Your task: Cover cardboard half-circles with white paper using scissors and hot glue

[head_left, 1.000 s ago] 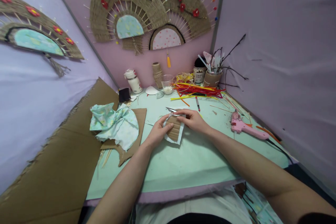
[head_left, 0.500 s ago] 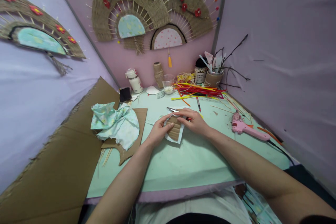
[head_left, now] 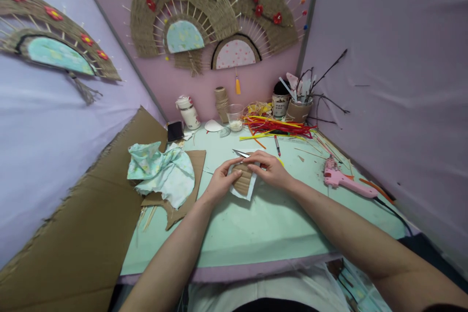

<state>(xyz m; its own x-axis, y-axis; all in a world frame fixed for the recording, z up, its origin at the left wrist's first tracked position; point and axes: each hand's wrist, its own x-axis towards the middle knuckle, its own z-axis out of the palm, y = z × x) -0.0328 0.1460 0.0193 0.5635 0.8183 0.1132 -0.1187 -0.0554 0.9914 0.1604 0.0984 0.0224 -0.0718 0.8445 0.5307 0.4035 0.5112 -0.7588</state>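
Between my hands is a small piece of corrugated cardboard [head_left: 243,184] with a curved edge, lying on a larger piece of pale cloth [head_left: 250,190] whose margin shows around it. My left hand [head_left: 224,179] grips the left side, thumb on the cardboard and fingers at the far edge. From the right, my right hand [head_left: 269,168] pinches the upper edge, where cloth and cardboard meet. Just beyond the fingers lie scissors [head_left: 239,152], blades pointing left; their handles are mostly hidden by my right hand.
A pink glue gun [head_left: 347,181] with a black cord lies right. Floral cloth [head_left: 161,170] covers cut cardboard [head_left: 199,165] at left. Red and yellow pipe cleaners [head_left: 278,126], a twine spool [head_left: 221,103], a plastic cup [head_left: 235,119] and a white bottle [head_left: 188,113] stand along the back.
My right hand's fingers have shifted slightly left along the upper edge, closer to my left hand. The view has moved a little; the cardboard and cloth stay in place.
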